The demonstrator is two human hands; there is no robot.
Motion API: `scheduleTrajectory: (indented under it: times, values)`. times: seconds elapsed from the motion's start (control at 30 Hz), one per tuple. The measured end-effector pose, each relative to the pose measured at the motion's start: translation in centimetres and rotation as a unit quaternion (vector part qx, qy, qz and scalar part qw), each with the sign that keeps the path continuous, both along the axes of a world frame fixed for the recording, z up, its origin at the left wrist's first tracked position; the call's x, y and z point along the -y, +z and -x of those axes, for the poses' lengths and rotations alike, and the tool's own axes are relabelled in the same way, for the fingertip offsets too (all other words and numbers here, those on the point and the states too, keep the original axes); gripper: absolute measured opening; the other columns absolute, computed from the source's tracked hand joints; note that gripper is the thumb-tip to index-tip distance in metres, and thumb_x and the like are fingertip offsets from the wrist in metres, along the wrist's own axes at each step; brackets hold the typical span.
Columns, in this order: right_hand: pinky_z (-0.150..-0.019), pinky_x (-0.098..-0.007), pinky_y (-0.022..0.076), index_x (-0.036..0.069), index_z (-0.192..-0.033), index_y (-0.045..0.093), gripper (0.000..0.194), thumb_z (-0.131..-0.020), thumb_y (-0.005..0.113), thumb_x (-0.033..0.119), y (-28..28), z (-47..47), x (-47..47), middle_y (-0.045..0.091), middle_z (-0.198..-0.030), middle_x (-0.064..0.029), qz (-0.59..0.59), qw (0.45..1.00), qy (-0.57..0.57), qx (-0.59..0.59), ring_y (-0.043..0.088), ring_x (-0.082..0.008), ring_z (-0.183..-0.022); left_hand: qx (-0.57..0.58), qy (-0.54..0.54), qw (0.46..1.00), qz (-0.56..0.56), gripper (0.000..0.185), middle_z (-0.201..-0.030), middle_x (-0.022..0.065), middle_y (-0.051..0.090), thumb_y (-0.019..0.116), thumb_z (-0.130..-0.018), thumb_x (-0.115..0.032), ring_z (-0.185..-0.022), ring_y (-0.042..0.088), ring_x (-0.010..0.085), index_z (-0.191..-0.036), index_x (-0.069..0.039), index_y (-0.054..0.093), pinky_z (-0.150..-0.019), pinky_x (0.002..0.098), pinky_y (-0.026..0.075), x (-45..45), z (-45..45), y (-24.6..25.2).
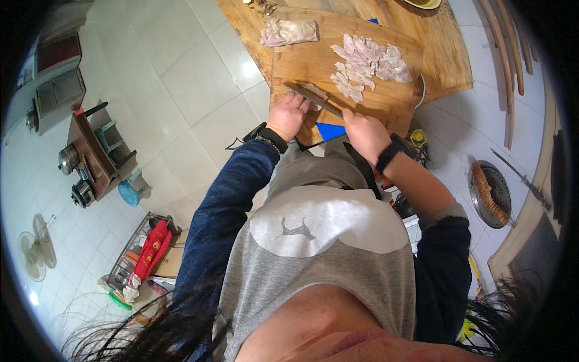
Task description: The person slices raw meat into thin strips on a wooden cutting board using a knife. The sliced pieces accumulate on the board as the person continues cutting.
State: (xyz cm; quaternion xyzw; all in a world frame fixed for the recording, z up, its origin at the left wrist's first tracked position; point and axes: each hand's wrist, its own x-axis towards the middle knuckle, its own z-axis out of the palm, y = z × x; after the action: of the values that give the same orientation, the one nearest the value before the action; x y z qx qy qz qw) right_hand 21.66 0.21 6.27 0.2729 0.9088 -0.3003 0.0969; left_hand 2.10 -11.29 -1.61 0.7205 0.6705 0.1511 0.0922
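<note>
On a wooden cutting board (303,59), a piece of pale raw meat (315,90) lies under and beside the blade of a knife (312,96). My right hand (367,135) grips the knife's handle. The fingers of my left hand (288,115) rest bent on the near side of the meat, close to the blade; whether they pinch it is hard to see. Sliced pale pink meat (368,63) is spread at the board's right. An uncut-looking piece of meat (291,32) lies near the board's far left corner.
The board stands on a wooden table (445,59), with a bowl (423,3) at its far edge and a blue thing (330,132) under the board's near edge. Sticks (509,72) and a perforated metal ladle (491,194) are at the right wall. A brown table (90,149) with pots stands far left.
</note>
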Motion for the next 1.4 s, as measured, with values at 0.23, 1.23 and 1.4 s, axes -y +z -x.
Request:
scheduleTrajectory:
  times: [0.23, 1.23, 1.4]
  values:
    - [-0.06, -0.0419, 0.0545, 0.0, -0.087, 0.051, 0.011, -0.081, 0.055, 0.008, -1.1, 4.9, -0.7, 0.064, -0.071, -0.0198, -0.05, 0.998, 0.041, -0.023, 0.067, -0.0333, -0.068, 0.044, 0.022, 0.999, 0.018, 0.024, -0.1, 0.008, 0.061, 0.056, -0.073, -0.01, -0.092, 0.058, 0.0277, -0.096, -0.007, 0.064, -0.08, 0.0355, 0.05, -0.3, 0.3, -0.1]
    - [-0.062, -0.0514, 0.0467, -0.001, -0.093, 0.048, 0.018, -0.092, 0.05, 0.016, -2.5, -3.4, -0.4, 0.059, -0.068, -0.024, 0.041, 0.989, -0.141, 0.009, 0.06, -0.0432, -0.069, -0.02, 0.015, 0.999, 0.022, 0.038, -0.121, 0.0097, 0.057, 0.058, -0.08, -0.014, -0.114, 0.05, 0.0279, -0.116, -0.004, 0.058, -0.093, 0.0379, 0.043, -0.1, -1.2, 1.8]
    - [-0.062, -0.0497, 0.0484, 0.0, -0.092, 0.048, 0.013, -0.089, 0.051, 0.012, -2.1, -3.8, -1.0, 0.06, -0.068, -0.0219, 0.021, 0.999, -0.05, -0.001, 0.061, -0.0407, -0.069, -0.01, 0.035, 0.999, 0.015, 0.036, -0.12, 0.0092, 0.057, 0.057, -0.079, -0.014, -0.112, 0.051, 0.0286, -0.114, -0.005, 0.059, -0.091, 0.038, 0.043, -0.4, -1.7, 1.8]
